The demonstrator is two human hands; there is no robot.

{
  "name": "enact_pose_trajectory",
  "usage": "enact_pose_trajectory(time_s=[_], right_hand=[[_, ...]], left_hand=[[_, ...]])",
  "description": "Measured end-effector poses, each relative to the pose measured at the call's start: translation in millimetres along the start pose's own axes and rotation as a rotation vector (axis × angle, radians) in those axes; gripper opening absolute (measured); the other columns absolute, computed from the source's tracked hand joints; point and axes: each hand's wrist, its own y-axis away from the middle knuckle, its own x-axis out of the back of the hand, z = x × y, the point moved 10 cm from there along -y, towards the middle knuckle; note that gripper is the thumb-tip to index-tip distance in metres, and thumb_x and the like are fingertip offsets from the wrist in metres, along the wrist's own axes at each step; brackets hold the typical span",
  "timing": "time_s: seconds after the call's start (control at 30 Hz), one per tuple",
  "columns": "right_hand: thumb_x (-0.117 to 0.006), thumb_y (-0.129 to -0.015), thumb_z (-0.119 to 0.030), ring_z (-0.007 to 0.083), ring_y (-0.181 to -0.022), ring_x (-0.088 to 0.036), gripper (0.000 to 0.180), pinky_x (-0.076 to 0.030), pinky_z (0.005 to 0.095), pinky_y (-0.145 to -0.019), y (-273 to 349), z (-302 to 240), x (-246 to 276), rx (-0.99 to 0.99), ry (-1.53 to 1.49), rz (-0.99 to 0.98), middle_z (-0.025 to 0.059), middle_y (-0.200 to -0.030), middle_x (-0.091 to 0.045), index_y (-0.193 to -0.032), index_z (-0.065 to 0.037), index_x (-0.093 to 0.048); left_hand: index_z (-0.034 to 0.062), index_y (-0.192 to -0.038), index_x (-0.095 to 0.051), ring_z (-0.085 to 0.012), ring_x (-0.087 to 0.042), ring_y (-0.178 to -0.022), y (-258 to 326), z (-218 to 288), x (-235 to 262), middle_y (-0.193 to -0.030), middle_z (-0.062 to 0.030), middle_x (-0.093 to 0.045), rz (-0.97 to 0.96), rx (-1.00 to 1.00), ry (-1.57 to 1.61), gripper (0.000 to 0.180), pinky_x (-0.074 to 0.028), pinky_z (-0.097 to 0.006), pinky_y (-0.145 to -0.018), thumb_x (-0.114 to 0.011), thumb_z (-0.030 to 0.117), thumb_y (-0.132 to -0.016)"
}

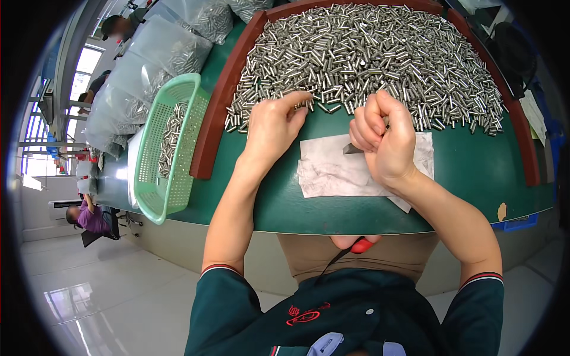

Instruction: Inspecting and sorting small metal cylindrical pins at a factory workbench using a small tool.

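Note:
A wide heap of short, shiny metal pins [368, 53] covers the far part of the green table [279, 204]. At the heap's near edge is my left hand [270, 127], its thumb and index finger curled toward each other beside a few pins. Whether a pin is between those fingertips is hard to make out. My right hand [386, 139] is closed above a smudged white cloth [332, 172]. From its fingers sticks out a dark grey, wedge-tipped piece [352, 148]; the rest of it is hidden in the grip.
Reddish-brown rails [209, 133] border the heap. To the left stands a green perforated basket [193, 124] with pins inside, and beyond it are clear plastic bags [139, 71] of pins. A black fan-like object [512, 50] is at far right. Other people sit farther left.

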Motion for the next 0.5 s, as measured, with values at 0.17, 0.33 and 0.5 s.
enact_pose_trajectory(time_s=[0.17,0.33,0.5], right_hand=[[-0.032,-0.085,-0.019,0.0063,-0.037,-0.018,0.034,-0.015,0.0232,-0.037,0,0,1,0.004,-0.005,-0.002,-0.0018,-0.042,-0.027,-0.052,-0.01,-0.028],[-0.032,-0.085,-0.019,0.0061,-0.037,-0.018,0.034,-0.015,0.023,-0.037,-1,1,3,-0.005,-0.019,0.013,-0.0019,-0.042,-0.027,-0.052,-0.01,-0.028],[-0.032,-0.086,-0.019,0.006,-0.037,-0.017,0.035,-0.014,0.023,-0.036,-1,0,2,-0.001,-0.011,0.005,-0.002,-0.042,-0.027,-0.052,-0.01,-0.028]], left_hand=[[0.007,-0.083,-0.062,-0.021,-0.054,-0.048,0,15,-8,-0.055,-0.0096,-0.055,-0.065,-0.149,-0.071,0.012,-0.042,-0.031,-0.047,-0.063,0.008,-0.071],[0.0057,-0.08,-0.06,-0.0218,-0.056,-0.049,4,22,-14,-0.058,-0.01,-0.057,-0.117,-0.158,-0.074,0.01,-0.043,-0.031,-0.049,-0.063,0.009,-0.071],[0.0037,-0.08,-0.059,-0.0223,-0.056,-0.05,4,21,-20,-0.059,-0.0104,-0.057,-0.178,-0.093,-0.042,0.01,-0.043,-0.032,-0.049,-0.062,0.009,-0.072]])
